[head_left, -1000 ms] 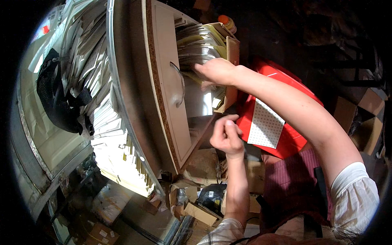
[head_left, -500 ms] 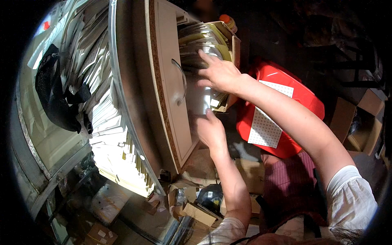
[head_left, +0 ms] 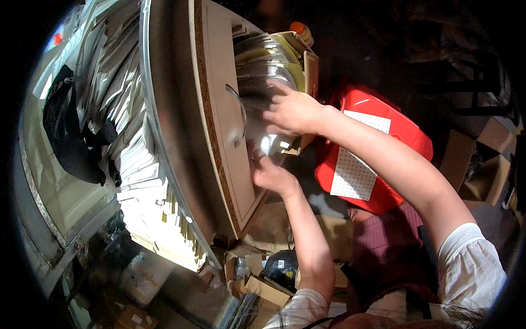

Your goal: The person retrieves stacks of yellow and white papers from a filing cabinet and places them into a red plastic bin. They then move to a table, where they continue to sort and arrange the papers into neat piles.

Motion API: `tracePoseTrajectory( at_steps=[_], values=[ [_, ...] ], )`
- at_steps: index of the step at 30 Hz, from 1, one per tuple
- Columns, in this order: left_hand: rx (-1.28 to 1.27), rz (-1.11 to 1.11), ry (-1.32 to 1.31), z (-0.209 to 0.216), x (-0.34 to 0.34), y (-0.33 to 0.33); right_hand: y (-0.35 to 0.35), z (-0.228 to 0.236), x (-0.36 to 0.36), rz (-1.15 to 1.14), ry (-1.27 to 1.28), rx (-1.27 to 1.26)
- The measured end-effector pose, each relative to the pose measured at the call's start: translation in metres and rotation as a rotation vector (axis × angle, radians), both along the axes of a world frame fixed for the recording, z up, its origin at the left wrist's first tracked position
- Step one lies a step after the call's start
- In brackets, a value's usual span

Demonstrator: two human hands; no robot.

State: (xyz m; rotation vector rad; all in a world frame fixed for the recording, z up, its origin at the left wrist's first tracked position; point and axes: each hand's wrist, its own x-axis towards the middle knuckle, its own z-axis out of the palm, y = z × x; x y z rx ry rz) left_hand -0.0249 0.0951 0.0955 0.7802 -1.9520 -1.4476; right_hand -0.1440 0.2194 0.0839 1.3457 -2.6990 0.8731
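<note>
A cardboard box (head_left: pixel 310 74) holds a row of upright clear plastic sleeves (head_left: pixel 268 57), some with yellowish edges, beside the pale cabinet front. My right hand (head_left: pixel 293 112) is over the sleeves, palm down, fingers spread and slightly blurred, with nothing gripped. Nearer to me, my left hand (head_left: pixel 274 174) is at the near end of the row, close to a bright glare on the plastic. Its thumb points up and its other fingers curl into shadow by the cabinet; what they pinch there is not clear.
The cabinet drawer front has a curved metal handle (head_left: pixel 241 112). On its left, a glass-edged counter holds many packed paper packets (head_left: pixel 145 170) and a black mesh bag (head_left: pixel 68 131). To the right stand a red plastic stool (head_left: pixel 408 142) with a printed white sheet (head_left: pixel 353 175) and an open carton (head_left: pixel 496 170).
My left hand has moved slightly left and down along the sleeves. My right hand has shifted a little toward me, still spread. The whole view has shifted slightly.
</note>
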Motion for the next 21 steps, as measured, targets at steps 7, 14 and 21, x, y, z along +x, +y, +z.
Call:
tracePoseTrajectory(
  at_steps=[7, 14, 21],
  values=[
    [0.194, -0.452, 0.142, 0.027, -0.060, 0.030, 0.007, 0.018, -0.010, -0.041, -0.511, -0.074],
    [-0.400, -0.852, -0.150, 0.041, -0.097, 0.012, 0.004, 0.014, -0.016, -0.052, -0.583, 0.014],
    [-0.133, -0.962, -0.143, 0.032, -0.086, 0.003, 0.006, 0.012, -0.011, -0.099, -0.483, -0.028]
  ],
)
